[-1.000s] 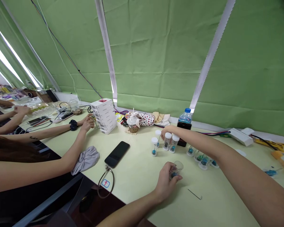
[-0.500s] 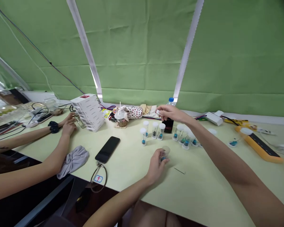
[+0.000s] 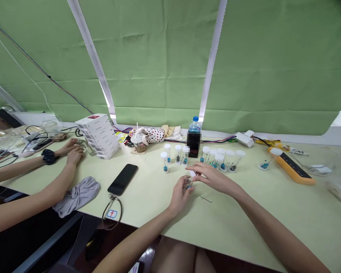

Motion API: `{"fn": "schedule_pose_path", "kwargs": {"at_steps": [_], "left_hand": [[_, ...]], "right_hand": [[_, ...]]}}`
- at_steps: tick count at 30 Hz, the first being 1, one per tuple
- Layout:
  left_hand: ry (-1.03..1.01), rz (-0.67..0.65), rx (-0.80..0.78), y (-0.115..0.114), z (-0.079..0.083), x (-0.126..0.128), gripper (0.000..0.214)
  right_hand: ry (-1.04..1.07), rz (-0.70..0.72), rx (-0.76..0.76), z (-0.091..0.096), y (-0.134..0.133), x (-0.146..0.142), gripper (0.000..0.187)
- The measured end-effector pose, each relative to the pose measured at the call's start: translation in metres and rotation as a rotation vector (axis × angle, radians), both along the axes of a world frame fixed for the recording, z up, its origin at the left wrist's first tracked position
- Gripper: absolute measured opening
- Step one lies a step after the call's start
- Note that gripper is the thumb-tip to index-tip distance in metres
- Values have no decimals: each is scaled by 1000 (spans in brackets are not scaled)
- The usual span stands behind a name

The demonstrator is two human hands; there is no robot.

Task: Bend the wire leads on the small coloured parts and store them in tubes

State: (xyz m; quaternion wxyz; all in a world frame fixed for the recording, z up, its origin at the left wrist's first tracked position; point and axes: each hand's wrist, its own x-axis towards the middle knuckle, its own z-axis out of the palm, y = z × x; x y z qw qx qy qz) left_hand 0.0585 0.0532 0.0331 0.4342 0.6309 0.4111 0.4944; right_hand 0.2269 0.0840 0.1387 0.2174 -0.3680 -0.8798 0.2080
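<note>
Over the middle of the counter point(image 3: 252, 212): right hand point(image 3: 208, 177) has come back from the far row and now meets left hand point(image 3: 181, 196). Right thumb and fingers pinch a white cap point(image 3: 192, 173), held just beside the mouth of a small clear tube point(image 3: 188, 183). Left fingers curl around the tube, its teal contents partly hidden. Cap and tube are very near; cannot tell whether they touch. Beyond the hands, more capped tubes point(image 3: 178, 154) with teal bases stand in a loose row, apart from both hands. Thin metal pin point(image 3: 206, 199) lies near right hand. Toward the left on the counter: black phone point(image 3: 122, 179), grey cloth point(image 3: 76, 196), key ring with tag point(image 3: 111, 213). A co-worker's hands point(image 3: 74, 153) are by a stack of white boxes point(image 3: 98, 132). Far edge: water bottle point(image 3: 194, 129), yellow power strip point(image 3: 291, 170). Green blinds point(image 3: 272, 64) fill the wall behind.
</note>
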Motion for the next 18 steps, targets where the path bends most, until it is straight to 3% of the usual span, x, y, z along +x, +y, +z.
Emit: {"fn": "schedule_pose_path", "kwargs": {"at_steps": [6, 11, 18], "left_hand": [[-5, -6, 29, 1, -3, 1, 25], [33, -25, 42, 3, -7, 1, 20], [43, -63, 82, 1, 0, -3, 21]], "right_hand": [[87, 10, 201, -26, -8, -14, 33], [191, -87, 278, -59, -14, -25, 39], [311, -138, 577, -97, -7, -33, 40]]}}
